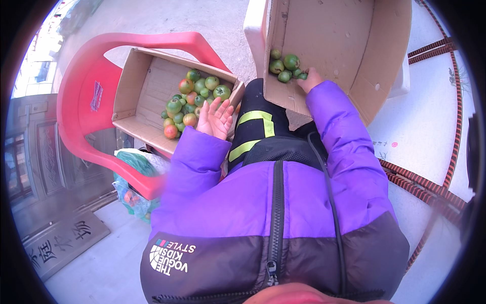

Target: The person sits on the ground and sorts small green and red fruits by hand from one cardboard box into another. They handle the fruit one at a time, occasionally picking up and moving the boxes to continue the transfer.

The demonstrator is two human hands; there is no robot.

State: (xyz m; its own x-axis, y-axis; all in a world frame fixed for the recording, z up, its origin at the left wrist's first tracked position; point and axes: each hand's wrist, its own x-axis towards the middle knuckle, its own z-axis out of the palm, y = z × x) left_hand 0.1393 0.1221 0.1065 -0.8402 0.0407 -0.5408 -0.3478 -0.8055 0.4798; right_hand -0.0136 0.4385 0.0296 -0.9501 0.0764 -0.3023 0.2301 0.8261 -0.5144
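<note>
Over the near right corner of a cardboard box (142, 85), my left hand (215, 121) is held palm up with its fingers apart and nothing in it. Beside it, inside that box, lie several green and reddish tomatoes (174, 106). My right hand (312, 80) reaches into a larger cardboard box (330, 41) on the right. Its thumb and fingertips close around a small green tomato (302, 76); part of the grip is hidden by the hand. Several more green tomatoes (291, 62) sit against that box's left wall, close to my fingers.
A red plastic chair (81, 87) holds the left box. White plastic (255, 22) shows under the right box. Below the chair's armrest hang plastic bags (133, 193) with red produce inside. Left stand a carved panel (47, 152) and a sign with writing (68, 243).
</note>
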